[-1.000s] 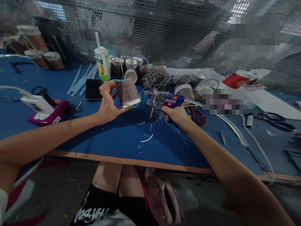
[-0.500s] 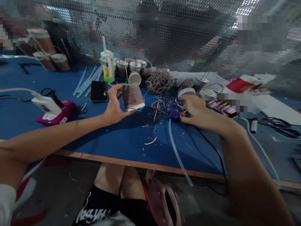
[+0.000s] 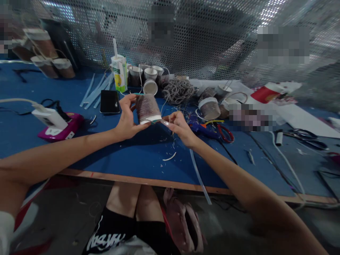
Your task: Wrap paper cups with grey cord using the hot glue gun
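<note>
A paper cup point(image 3: 147, 107) wound with brown cord is tilted above the table, its white rim toward the lower right. My left hand point(image 3: 126, 118) grips it from the left, thumb by the rim and fingers at the other end. At the rim's right side, my right hand point(image 3: 182, 130) has thumb and fingertips pinched together; what lies between them is too small to make out. Teal bits show at both ends of the cup. Behind my right hand lies a blue glue gun point(image 3: 203, 130), a clear glue stick point(image 3: 198, 173) reaching over the table edge.
Red-handled scissors point(image 3: 226, 134) lie by the glue gun. A heap of grey cord point(image 3: 178, 91), several wrapped cups point(image 3: 209, 108) and a drink carton point(image 3: 119, 74) stand behind. On the left are a phone point(image 3: 109, 102) and a magenta power strip point(image 3: 62, 127). Dark scissors point(image 3: 308, 137) lie right.
My right hand has left the area by the glue gun and come left to the cup's rim, its fingers now pinched. My left hand still holds the cup in nearly the same place.
</note>
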Tool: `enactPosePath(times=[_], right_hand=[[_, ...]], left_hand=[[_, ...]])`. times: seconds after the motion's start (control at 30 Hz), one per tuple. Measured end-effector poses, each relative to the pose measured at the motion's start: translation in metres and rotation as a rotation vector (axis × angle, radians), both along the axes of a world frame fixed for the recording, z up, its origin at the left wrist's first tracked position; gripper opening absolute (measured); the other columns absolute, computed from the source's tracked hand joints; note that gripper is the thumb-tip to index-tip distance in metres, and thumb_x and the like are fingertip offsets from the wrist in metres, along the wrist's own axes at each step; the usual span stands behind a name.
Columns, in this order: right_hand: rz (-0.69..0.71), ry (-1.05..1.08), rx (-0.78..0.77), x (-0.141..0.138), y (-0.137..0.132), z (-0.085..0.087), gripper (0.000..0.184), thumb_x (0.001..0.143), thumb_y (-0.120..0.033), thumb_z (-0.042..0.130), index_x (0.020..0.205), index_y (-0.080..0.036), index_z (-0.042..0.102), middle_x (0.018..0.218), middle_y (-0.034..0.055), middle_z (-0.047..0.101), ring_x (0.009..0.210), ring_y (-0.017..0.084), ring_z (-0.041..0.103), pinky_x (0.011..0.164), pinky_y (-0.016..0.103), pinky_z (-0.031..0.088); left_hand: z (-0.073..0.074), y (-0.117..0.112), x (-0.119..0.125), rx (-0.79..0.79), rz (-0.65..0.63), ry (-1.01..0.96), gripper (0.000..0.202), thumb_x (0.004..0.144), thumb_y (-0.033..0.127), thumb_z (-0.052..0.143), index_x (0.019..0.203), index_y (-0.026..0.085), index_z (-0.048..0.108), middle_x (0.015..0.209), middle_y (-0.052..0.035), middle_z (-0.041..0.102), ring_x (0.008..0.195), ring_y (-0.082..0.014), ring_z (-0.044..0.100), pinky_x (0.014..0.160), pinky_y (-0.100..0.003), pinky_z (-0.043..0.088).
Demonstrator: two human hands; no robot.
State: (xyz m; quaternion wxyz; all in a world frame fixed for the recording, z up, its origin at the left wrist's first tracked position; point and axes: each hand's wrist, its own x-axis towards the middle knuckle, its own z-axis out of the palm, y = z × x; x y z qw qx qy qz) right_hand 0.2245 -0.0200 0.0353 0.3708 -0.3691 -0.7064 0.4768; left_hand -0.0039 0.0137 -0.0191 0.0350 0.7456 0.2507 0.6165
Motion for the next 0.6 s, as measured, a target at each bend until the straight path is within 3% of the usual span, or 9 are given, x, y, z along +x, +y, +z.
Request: enactPosePath(times=[0.13, 0.27, 0.37, 0.5, 0.6], right_hand=[[-0.111, 0.026, 0.034, -0.005, -0.002, -0.001, 0.059, 0.072, -0.069, 0.067, 0.092, -0.027, 0.031, 0.1, 0.0036, 0.055, 0.101, 0.022, 0.059, 0.097, 0.044, 0.048], [-0.307, 0.121, 0.078, -0.009, -0.002, -0.007, 0.057, 0.076, -0.073, 0.06, 0.094, -0.028, 0.03, 0.096, 0.0019, 0.05, 0.095, 0.021, 0.061, 0.097, 0.044, 0.049], [-0.378, 0.201, 0.09, -0.006, 0.001, -0.011, 0.056, 0.075, -0.074, 0.058, 0.091, -0.028, 0.031, 0.094, 0.0011, 0.048, 0.09, 0.02, 0.061, 0.094, 0.044, 0.052], [-0.247, 0.196, 0.146, -0.003, -0.001, -0.011, 0.043, 0.084, -0.068, 0.054, 0.086, -0.027, 0.04, 0.091, 0.0022, 0.056, 0.093, 0.02, 0.062, 0.099, 0.044, 0.049], [-0.155, 0.063, 0.187, -0.005, -0.006, -0.008, 0.042, 0.089, -0.066, 0.048, 0.079, -0.026, 0.04, 0.086, 0.0027, 0.059, 0.092, 0.021, 0.062, 0.1, 0.045, 0.048]], left_hand=[[0.001, -0.001, 0.003, 0.016, -0.033, -0.012, 0.088, 0.076, 0.063, 0.075, 0.139, 0.033, 0.02, 0.134, -0.0124, 0.037, 0.122, -0.0257, 0.054, 0.096, -0.047, 0.057], [0.005, -0.001, 0.003, -0.001, -0.042, -0.066, 0.081, 0.078, 0.062, 0.074, 0.135, 0.035, 0.023, 0.133, -0.0109, 0.038, 0.119, -0.0239, 0.055, 0.089, -0.042, 0.059], [0.008, -0.002, 0.002, -0.005, -0.047, -0.107, 0.082, 0.076, 0.062, 0.076, 0.134, 0.035, 0.024, 0.134, -0.0098, 0.036, 0.119, -0.0237, 0.054, 0.087, -0.039, 0.06], [0.009, -0.003, 0.001, -0.027, -0.024, -0.078, 0.086, 0.075, 0.07, 0.072, 0.136, 0.038, 0.019, 0.139, -0.0103, 0.035, 0.13, -0.0286, 0.049, 0.097, -0.047, 0.056], [0.009, -0.003, 0.001, -0.017, 0.005, -0.071, 0.091, 0.073, 0.074, 0.07, 0.136, 0.038, 0.017, 0.14, -0.0111, 0.035, 0.134, -0.0304, 0.046, 0.105, -0.052, 0.052]])
